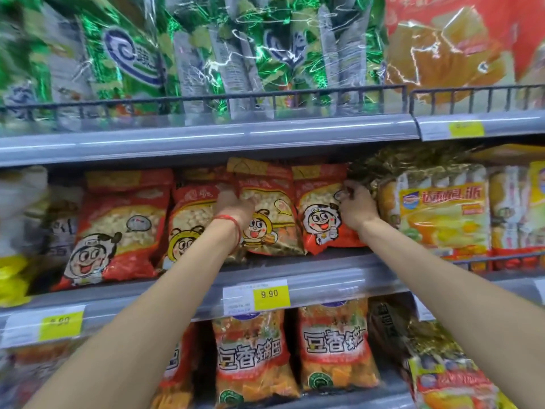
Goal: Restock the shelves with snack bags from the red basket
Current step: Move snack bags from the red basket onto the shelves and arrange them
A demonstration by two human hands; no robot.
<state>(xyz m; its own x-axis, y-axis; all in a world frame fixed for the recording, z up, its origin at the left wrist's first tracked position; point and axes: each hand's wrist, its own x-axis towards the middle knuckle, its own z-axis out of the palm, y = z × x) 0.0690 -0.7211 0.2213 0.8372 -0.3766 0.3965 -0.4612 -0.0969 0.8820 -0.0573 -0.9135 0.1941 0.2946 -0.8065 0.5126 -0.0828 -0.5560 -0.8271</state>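
Observation:
Both my arms reach up to the middle shelf point(324, 265). My left hand point(234, 206), with a red string at the wrist, grips the left edge of a red snack bag with a bee cartoon point(272, 211). My right hand point(355, 206) holds the right edge of the neighbouring red snack bag with a cartoon face point(318, 211). Both bags stand upright side by side, set a little back on the shelf. Two more red cartoon bags point(118, 228) stand to the left. The red basket is out of view.
Green foil packs point(206, 57) fill the upper shelf behind a black wire rail point(265, 97). Yellow cake packs point(442, 208) stand right of my right hand. Orange-red bags point(250, 352) line the lower shelf. A yellow price tag point(269, 293) reads 9.90.

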